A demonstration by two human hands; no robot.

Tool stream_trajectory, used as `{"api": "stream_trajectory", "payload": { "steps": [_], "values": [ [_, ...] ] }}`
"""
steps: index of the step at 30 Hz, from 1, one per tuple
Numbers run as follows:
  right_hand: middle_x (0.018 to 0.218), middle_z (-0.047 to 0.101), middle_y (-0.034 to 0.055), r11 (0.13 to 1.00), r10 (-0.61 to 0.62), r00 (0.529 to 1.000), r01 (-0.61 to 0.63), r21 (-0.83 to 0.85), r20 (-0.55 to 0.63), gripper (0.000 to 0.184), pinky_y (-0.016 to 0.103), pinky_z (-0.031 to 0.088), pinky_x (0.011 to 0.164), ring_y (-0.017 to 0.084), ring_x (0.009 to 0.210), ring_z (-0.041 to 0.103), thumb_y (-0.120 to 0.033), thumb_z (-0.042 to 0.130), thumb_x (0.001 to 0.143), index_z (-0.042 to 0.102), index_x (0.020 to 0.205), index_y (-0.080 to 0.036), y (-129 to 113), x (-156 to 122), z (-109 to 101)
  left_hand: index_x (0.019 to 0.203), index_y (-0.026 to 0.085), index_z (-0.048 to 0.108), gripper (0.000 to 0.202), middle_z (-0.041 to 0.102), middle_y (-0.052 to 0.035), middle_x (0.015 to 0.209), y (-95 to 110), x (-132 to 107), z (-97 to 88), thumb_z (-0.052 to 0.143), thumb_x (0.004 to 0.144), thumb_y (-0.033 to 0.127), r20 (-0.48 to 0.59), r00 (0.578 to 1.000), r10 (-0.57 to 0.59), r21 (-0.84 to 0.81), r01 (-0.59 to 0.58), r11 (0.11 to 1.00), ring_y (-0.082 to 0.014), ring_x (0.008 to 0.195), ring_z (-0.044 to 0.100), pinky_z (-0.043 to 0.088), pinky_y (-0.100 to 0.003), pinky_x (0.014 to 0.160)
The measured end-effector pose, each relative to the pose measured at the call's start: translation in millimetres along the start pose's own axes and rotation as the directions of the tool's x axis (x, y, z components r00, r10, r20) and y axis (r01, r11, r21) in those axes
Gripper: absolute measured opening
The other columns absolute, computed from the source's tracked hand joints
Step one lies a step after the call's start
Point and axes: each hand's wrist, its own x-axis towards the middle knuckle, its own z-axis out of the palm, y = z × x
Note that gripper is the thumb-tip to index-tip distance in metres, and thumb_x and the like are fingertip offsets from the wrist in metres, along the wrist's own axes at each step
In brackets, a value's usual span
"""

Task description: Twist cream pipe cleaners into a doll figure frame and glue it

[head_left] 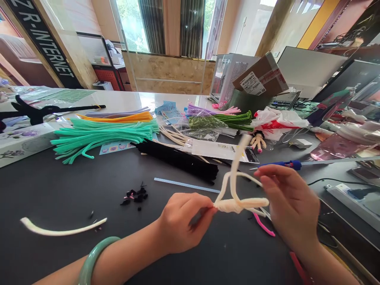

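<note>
My left hand (188, 221) pinches one end of a cream pipe cleaner figure (230, 205) between thumb and forefinger. The fuzzy stem is wound into a thick coil there, with several strands sticking out; one strand rises upright, slightly blurred. At the coil's right side is my right hand (292, 206), thumb and forefinger brought together where a looped strand runs in behind them. Exactly where that strand ends is hidden by the fingers. Below the coil, a pink pipe cleaner (263, 225) lies on the dark table. A loose cream pipe cleaner (63, 232) rests at the left.
Bundles of mint pipe cleaners (103, 132) and black pipe cleaners (178, 160) lie ahead. A blue glue gun (285, 164) sits just beyond my right hand. Black scraps (135, 196) and a pale blue strip (185, 185) are on the table. A cardboard box (261, 75) stands behind.
</note>
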Motion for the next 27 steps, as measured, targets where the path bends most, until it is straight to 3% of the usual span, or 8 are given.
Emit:
{"api": "stream_trajectory", "payload": {
  "steps": [3,5,9,11,16,19,23,27],
  "values": [
    [0.072,0.06,0.0025,0.987,-0.163,0.983,0.163,-0.01,-0.079,0.009,0.033,0.046,0.059,0.018,0.068,0.057,-0.023,0.05,0.087,0.059,0.086,-0.023,-6,1,-7,0.084,0.017,0.055,0.016,0.069,-0.0006,0.066,1,-2,0.5,0.057,0.076,0.004,-0.026,0.997,0.066,0.047,-0.065,0.997,-0.0112,0.055,0.064,0.047,-0.019,0.056],
    [0.069,0.058,0.0023,0.934,-0.354,0.935,0.354,-0.05,-0.002,0.008,0.034,0.044,0.056,0.018,0.064,0.055,-0.021,0.049,0.087,0.058,0.086,-0.022,-13,0,-14,0.084,0.016,0.055,0.015,0.069,-0.0012,0.064,2,-3,0.5,0.057,0.076,0.004,-0.027,0.994,0.103,0.076,-0.101,0.992,-0.0118,0.054,0.065,0.047,-0.02,0.056],
    [0.064,0.06,0.0006,0.704,-0.627,0.71,0.693,-0.157,0.32,0.006,0.031,0.047,0.056,0.015,0.058,0.058,-0.015,0.057,0.082,0.056,0.084,-0.02,-31,-11,-27,0.086,0.016,0.055,0.013,0.07,-0.0028,0.064,2,-4,-0.5,0.056,0.078,0.005,0.015,0.988,0.152,0.1,-0.153,0.983,-0.0137,0.055,0.066,0.05,-0.022,0.058],
    [0.057,0.06,-0.0022,0.627,-0.662,0.656,0.75,-0.212,0.362,0.007,0.029,0.049,0.057,0.013,0.053,0.058,-0.016,0.058,0.083,0.056,0.08,-0.021,-38,-20,-29,0.088,0.016,0.055,0.015,0.071,-0.0036,0.066,1,-5,-1.3,0.055,0.079,0.004,0.041,0.984,0.175,0.095,-0.179,0.979,-0.0143,0.057,0.067,0.051,-0.022,0.059],
    [0.053,0.056,-0.0036,0.763,-0.564,0.799,0.6,-0.239,0.208,0.005,0.03,0.05,0.056,0.013,0.046,0.054,-0.021,0.058,0.086,0.054,0.083,-0.023,-38,-30,-27,0.087,0.016,0.057,0.015,0.072,-0.0036,0.067,2,-6,-2.2,0.057,0.077,0.004,0.005,0.992,0.127,0.104,-0.127,0.986,-0.0148,0.057,0.068,0.052,-0.022,0.061],
    [0.059,0.058,-0.0023,0.747,-0.581,0.774,0.63,-0.211,0.252,0.011,0.027,0.05,0.054,0.013,0.051,0.057,-0.019,0.062,0.082,0.053,0.087,-0.023,-31,-21,-21,0.08,0.017,0.058,0.012,0.071,-0.0016,0.064,9,-2,-0.7,0.055,0.08,0.006,-0.029,0.984,-0.175,-0.002,0.175,0.984,-0.0122,0.053,0.066,0.051,-0.019,0.056],
    [0.06,0.056,-0.0032,0.795,-0.549,0.802,0.588,-0.15,0.235,0.015,0.022,0.044,0.046,0.01,0.048,0.053,-0.01,0.057,0.081,0.051,0.089,-0.021,-27,-11,-11,0.078,0.017,0.055,0.01,0.071,-0.0034,0.067,16,5,1.5,0.051,0.086,0.018,0.063,0.791,-0.609,-0.363,0.587,0.724,-0.0141,0.061,0.07,0.054,-0.019,0.056],
    [0.06,0.056,-0.0024,0.823,-0.529,0.817,0.56,-0.098,0.231,0.015,0.022,0.043,0.045,0.01,0.049,0.053,-0.009,0.058,0.08,0.052,0.088,-0.019,-27,-12,-7,0.08,0.018,0.05,0.013,0.072,-0.0029,0.071,18,10,0.8,0.048,0.09,0.026,0.074,0.666,-0.743,-0.584,0.633,0.509,-0.0166,0.064,0.071,0.055,-0.023,0.058]
  ]
}}
